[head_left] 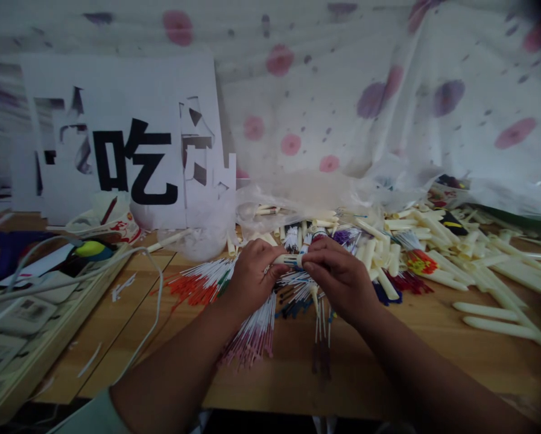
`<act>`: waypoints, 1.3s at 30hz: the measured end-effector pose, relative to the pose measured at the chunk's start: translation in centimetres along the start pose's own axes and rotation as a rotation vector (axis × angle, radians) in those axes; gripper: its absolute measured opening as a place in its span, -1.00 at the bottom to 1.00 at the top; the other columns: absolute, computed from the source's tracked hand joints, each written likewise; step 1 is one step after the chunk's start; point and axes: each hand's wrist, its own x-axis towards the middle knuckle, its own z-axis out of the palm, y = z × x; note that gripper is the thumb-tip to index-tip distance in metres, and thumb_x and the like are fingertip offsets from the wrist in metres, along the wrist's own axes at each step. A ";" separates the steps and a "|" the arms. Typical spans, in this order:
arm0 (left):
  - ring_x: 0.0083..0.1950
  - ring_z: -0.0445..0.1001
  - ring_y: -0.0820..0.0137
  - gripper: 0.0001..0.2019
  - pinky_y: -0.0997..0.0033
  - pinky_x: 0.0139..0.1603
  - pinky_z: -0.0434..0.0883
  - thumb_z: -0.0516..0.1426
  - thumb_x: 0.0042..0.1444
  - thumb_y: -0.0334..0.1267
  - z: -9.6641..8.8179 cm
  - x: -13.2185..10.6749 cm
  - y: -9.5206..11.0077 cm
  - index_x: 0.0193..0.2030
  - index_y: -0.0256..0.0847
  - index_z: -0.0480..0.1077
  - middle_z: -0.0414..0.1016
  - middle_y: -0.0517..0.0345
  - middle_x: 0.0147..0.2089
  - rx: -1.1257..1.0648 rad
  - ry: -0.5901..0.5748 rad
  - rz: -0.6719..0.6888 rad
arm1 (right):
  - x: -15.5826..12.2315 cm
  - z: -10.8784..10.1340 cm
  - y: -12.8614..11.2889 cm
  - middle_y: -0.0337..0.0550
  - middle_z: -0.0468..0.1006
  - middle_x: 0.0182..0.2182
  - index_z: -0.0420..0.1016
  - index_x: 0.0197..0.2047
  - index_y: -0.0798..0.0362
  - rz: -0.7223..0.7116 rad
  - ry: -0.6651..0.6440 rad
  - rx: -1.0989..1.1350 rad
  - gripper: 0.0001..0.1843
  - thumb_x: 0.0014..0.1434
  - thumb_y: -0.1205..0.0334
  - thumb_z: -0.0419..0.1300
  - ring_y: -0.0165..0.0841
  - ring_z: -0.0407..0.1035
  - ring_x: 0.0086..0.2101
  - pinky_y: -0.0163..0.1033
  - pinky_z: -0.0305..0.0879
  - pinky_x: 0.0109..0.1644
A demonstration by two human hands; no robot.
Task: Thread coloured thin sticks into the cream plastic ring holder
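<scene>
Between my two hands, over the middle of the table, is a short cream multicolour pen (290, 260) with dark slots along its side. My left hand (257, 271) is closed around its left end, and my right hand (338, 271) pinches its right end. Beneath and around the hands lie fanned bundles of thin pen refills: orange-tipped refills (193, 283) to the left, pink-tipped refills (254, 334) in front, and a few dark-tipped refills (323, 337) below my right hand. Loose cream pen barrels (426, 226) are heaped to the right. My fingers hide part of the pen.
A tray of white boxes (30, 316) with a white cable (155, 313) stands at the left, near a blue glue gun (12, 247). Behind are a cut-out white board (157, 78), a clear plastic bag (306, 196) and a spotted curtain (324, 54). Long cream tubes (496, 327) lie at right.
</scene>
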 end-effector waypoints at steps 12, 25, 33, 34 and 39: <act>-0.45 0.29 0.47 -0.79 0.48 -0.39 0.23 0.15 0.05 -0.15 0.1 0.3 -0.4 -0.47 -0.25 0.37 0.34 0.25 -0.51 -0.388 0.011 -0.404 | 1.9 -4.1 5.7 -0.16 0.54 -0.38 0.55 -0.38 0.04 0.176 -0.328 -0.503 -0.86 0.07 0.31 0.15 -0.37 0.37 -0.33 -0.26 0.21 -0.23; -0.27 0.39 0.42 -0.86 0.39 -0.19 0.31 0.14 0.11 -0.26 0.4 0.7 -0.5 -0.41 -0.24 0.45 0.40 0.15 -0.37 -0.395 -0.055 -0.156 | 0.5 -0.3 4.9 -0.14 0.47 -0.31 0.52 -0.27 -0.03 -0.050 -0.705 -0.875 -0.86 0.13 0.25 0.14 -0.29 0.28 -0.21 -0.21 0.02 -0.18; -0.27 0.38 0.42 -0.88 0.38 -0.19 0.31 0.14 0.10 -0.27 0.4 0.7 -0.4 -0.40 -0.23 0.45 0.40 0.16 -0.37 -0.368 -0.062 -0.174 | 0.2 0.3 4.9 -0.12 0.45 -0.34 0.50 -0.38 0.04 -0.087 -0.669 -0.908 -0.88 0.13 0.27 0.13 -0.32 0.25 -0.26 -0.22 -0.01 -0.23; -0.28 0.38 0.42 -0.89 0.38 -0.19 0.31 0.14 0.10 -0.28 0.4 0.7 -0.4 -0.41 -0.23 0.45 0.40 0.16 -0.37 -0.371 -0.063 -0.179 | 0.2 0.3 4.9 -0.12 0.45 -0.33 0.50 -0.38 0.04 -0.088 -0.672 -0.913 -0.87 0.13 0.27 0.13 -0.32 0.25 -0.26 -0.23 -0.01 -0.23; -0.28 0.38 0.42 -0.89 0.39 -0.20 0.31 0.15 0.08 -0.30 0.4 0.7 -0.2 -0.42 -0.24 0.45 0.40 0.15 -0.38 -0.378 -0.070 -0.185 | 0.1 0.5 4.7 -0.12 0.45 -0.34 0.49 -0.37 0.04 -0.125 -0.693 -0.935 -0.87 0.15 0.27 0.12 -0.31 0.25 -0.27 -0.22 -0.02 -0.23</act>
